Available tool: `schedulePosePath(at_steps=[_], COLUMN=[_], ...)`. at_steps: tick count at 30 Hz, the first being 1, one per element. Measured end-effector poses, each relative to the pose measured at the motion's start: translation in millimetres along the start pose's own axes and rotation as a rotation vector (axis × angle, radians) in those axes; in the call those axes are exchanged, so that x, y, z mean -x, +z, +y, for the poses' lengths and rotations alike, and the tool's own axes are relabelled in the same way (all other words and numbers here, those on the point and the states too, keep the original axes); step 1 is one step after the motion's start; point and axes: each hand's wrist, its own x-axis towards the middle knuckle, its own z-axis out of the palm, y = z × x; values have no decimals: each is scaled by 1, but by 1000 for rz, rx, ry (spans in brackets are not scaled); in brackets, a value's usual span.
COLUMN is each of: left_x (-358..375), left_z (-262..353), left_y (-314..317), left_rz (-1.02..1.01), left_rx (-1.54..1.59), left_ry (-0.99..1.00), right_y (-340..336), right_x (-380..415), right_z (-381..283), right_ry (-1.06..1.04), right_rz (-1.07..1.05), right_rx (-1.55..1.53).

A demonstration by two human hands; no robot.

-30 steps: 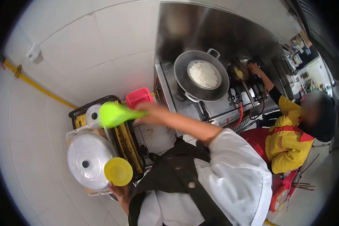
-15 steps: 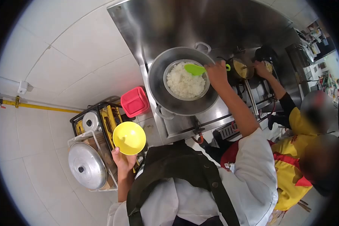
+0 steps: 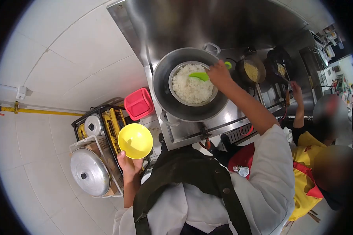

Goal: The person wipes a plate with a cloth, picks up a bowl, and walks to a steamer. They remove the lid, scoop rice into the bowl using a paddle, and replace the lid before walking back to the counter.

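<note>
I grip yellow bowl [image 3: 135,141] w/ L hand [image 3: 130,163], best held level; R hand [image 3: 220,74] grips green rice paddle [image 3: 199,76] at rice [image 3: 189,91]; I'd angle it low, go gently.

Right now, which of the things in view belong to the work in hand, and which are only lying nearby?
In the work:
yellow bowl, in the left hand
green spatula, in the right hand
rice
large pot, around the rice's container

Seemingly only nearby:
red container
large lid
small lid
</note>
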Motion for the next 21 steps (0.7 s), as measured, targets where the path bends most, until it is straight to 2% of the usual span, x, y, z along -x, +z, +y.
schedulePosePath(at_steps=[4,7,11,14,17,21], left_x=[-5,-15,-15,-17,-16,-18], left_z=[9,13,21,25,29,37], left_y=[-12,-26,-21,-31,-35,-28], left_rz=[-20,-92,-85,-93,-76,-58], left_rx=[6,16,20,41,53,11], left_ry=[9,-4,29,30,25,57], right_y=[-54,-32,6,6,0,-56], right_x=[7,7,7,6,6,8], right_z=[3,-20,-53,-62,-44,-18], right_ry=[65,-56,-152,-137,-85,142], right_rz=[220,108,269,118,147,31], right_rx=[-9,22,141,149,51,45])
